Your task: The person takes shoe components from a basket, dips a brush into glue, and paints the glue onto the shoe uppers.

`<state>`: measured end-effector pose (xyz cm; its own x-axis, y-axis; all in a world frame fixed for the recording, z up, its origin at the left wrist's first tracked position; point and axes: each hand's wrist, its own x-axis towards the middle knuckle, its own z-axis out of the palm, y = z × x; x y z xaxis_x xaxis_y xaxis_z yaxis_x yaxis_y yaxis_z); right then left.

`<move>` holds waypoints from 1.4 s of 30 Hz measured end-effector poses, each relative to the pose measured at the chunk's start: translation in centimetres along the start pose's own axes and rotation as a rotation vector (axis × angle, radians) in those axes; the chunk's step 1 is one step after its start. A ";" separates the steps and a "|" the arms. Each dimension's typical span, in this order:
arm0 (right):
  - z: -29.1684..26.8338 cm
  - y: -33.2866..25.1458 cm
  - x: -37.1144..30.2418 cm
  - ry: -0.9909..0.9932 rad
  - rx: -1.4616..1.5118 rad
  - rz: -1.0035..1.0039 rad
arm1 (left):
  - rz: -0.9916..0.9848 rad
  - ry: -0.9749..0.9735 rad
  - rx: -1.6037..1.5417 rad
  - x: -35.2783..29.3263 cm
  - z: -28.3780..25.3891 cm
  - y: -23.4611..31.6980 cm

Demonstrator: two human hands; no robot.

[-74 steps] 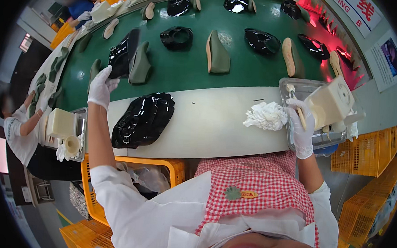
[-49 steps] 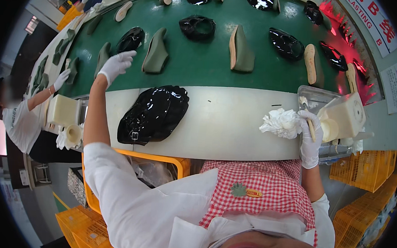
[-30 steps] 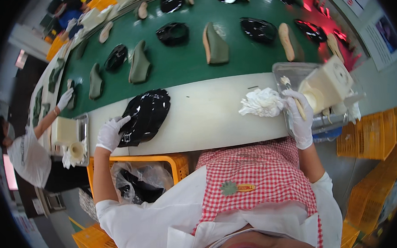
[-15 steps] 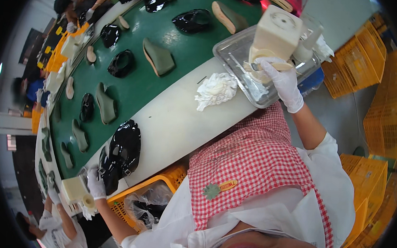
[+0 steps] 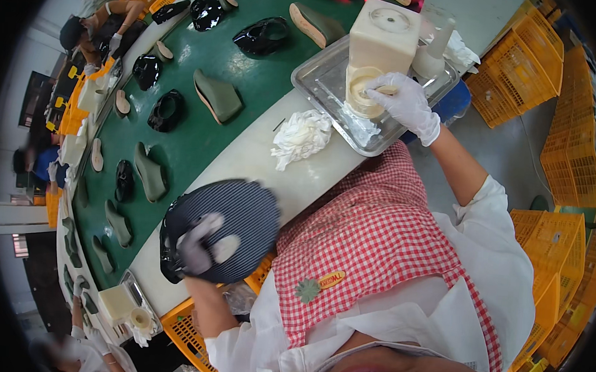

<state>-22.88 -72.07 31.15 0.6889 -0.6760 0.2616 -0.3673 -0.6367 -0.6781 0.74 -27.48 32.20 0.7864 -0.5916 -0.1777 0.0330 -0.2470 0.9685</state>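
Observation:
My left hand, gloved and smeared by motion, grips a black shoe upper over the table's near edge. Its dark, finely striped side faces up, with a pale patch on it. A glossy black part shows at its left. My gloved right hand is closed on the beige handle of a brush at the round cup of a cream glue pot; the brush's tip is hidden. The pot stands in a clear tray beside a white squeeze bottle.
Crumpled white cloth lies on the white table border. Glossy black uppers and green shoe lasts cover the green surface. Another cream pot stands lower left. Yellow crates line the right; co-workers sit opposite.
My left hand has lifted the black upper and moved right, turning its striped side up. My right hand has brought the brush to the pot's cup. The whole view has shifted slightly.

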 end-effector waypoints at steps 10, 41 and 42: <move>-0.6 1.4 -0.5 -0.168 0.462 0.148 | 0.126 -0.580 -0.414 4.1 15.1 -0.2; 0.8 -0.9 -4.3 -0.206 0.587 0.098 | 0.011 -0.668 -0.270 10.8 14.4 -1.4; 0.8 -0.9 -4.4 -0.204 0.587 0.100 | -0.125 -0.647 -0.390 10.7 14.5 -0.6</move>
<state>-25.07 -68.25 30.02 0.7956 -0.6004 0.0808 -0.0716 -0.2256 -0.9716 0.21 -44.84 27.21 0.2482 -0.9384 -0.2403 0.4076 -0.1238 0.9047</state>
